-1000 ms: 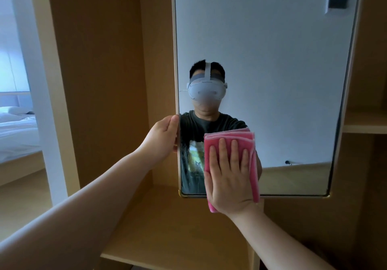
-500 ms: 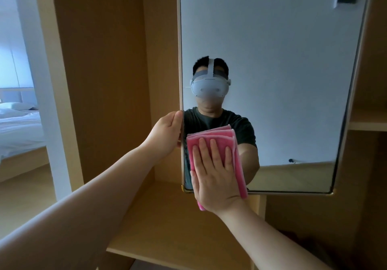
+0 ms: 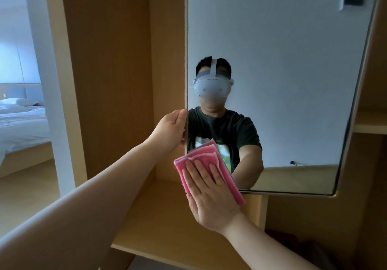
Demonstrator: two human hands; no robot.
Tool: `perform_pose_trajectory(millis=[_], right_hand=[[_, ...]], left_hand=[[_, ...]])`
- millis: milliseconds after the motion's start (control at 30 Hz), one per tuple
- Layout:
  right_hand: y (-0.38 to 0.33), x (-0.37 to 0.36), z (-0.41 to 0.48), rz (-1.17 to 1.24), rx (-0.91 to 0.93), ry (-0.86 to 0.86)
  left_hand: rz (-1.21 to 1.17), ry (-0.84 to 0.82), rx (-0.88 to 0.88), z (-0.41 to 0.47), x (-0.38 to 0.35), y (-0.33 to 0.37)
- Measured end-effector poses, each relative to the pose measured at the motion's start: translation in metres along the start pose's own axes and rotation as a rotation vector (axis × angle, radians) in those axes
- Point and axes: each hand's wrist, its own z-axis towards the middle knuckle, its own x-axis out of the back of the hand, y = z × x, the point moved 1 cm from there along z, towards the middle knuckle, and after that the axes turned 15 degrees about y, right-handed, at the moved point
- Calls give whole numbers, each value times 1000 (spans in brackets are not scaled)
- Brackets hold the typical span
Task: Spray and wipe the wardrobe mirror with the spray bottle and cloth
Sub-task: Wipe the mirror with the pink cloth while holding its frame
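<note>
A tall framed mirror (image 3: 282,70) hangs on the open wardrobe door and fills the upper right of the head view. My left hand (image 3: 170,130) grips the mirror's left edge, thumb on the near side. My right hand (image 3: 209,198) lies flat, fingers spread, pressing a folded pink cloth (image 3: 225,171) against the mirror's lower left corner. The cloth overhangs the bottom edge of the frame. No spray bottle is in view. The glass reflects a person in a dark T-shirt with a white headset.
A light wooden shelf (image 3: 159,223) lies below the mirror, with wardrobe panels (image 3: 109,70) at left. Another shelf (image 3: 370,125) sits at right behind the mirror. A doorway at far left shows a bed (image 3: 21,123) with white bedding.
My right hand has slid the pink cloth leftward along the bottom of the mirror into its lower left corner. My left hand has stayed on the mirror's left edge.
</note>
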Motion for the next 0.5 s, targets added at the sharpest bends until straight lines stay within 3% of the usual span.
perform_pose_trajectory(millis=[167,500], right_hand=[[4,-1,-16,26,76,-73],[6,14,-28,121,167,-58]], left_hand=[[-1,6,-3,1,0,-2],[15,29,-17,5,-1,-7]])
